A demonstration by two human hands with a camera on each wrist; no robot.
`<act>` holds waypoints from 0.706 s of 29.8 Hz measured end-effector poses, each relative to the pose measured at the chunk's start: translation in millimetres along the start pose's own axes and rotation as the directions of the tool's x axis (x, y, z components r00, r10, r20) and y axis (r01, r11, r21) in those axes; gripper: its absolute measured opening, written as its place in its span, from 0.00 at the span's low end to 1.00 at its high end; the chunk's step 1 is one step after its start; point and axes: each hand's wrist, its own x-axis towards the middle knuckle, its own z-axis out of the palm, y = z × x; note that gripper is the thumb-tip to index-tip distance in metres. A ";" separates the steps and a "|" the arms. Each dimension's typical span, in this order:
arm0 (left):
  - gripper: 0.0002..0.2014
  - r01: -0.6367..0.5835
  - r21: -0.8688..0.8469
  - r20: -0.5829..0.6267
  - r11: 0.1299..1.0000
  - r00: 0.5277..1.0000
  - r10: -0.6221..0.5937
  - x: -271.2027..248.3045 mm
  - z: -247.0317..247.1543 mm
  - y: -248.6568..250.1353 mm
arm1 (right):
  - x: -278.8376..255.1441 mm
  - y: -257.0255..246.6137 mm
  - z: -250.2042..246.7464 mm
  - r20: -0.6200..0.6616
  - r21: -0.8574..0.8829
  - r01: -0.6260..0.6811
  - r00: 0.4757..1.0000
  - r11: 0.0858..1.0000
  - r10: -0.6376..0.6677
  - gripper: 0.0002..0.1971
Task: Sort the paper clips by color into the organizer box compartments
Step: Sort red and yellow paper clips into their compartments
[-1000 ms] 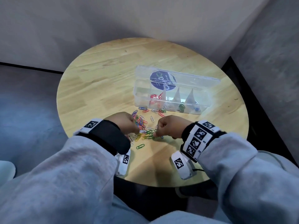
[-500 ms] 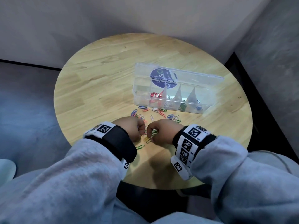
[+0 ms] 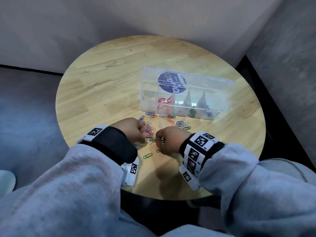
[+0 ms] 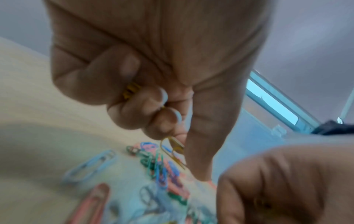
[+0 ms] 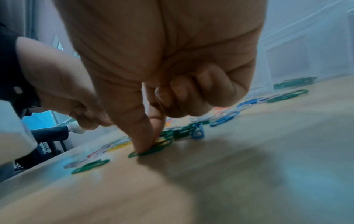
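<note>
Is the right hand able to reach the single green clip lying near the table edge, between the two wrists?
Probably yes. The green clip lies alone on bare wood just beside the right hand, with nothing covering it, though that hand's fingertips are busy pinching another green clip.

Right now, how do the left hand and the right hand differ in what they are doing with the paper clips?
The left hand is raised off the table and holds yellow paper clips in its curled fingers; the right hand is down at the tabletop. The left hand carries several clips, while the right hand's thumb and forefinger close on one green paper clip lying on the wood. Both hands work over the same loose pile, near the organizer box.
</note>
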 end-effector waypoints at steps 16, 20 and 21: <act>0.14 -0.052 -0.910 -0.104 0.411 0.989 -0.106 -20.9 -37.8 1.2 | -4.1 35.7 -30.0 0.143 0.981 -0.151 0.987 0.118 0.072 0.14; 0.12 -0.027 -0.937 -0.078 0.347 0.988 -0.135 -20.7 -38.4 1.2 | -1.4 35.9 -24.2 0.150 0.988 -0.152 0.983 0.012 0.106 0.14; 0.12 -0.025 -0.940 -0.077 0.340 0.987 -0.141 -20.7 -38.6 1.2 | 0.0 35.1 -22.9 0.158 0.987 -0.162 0.980 0.024 0.122 0.15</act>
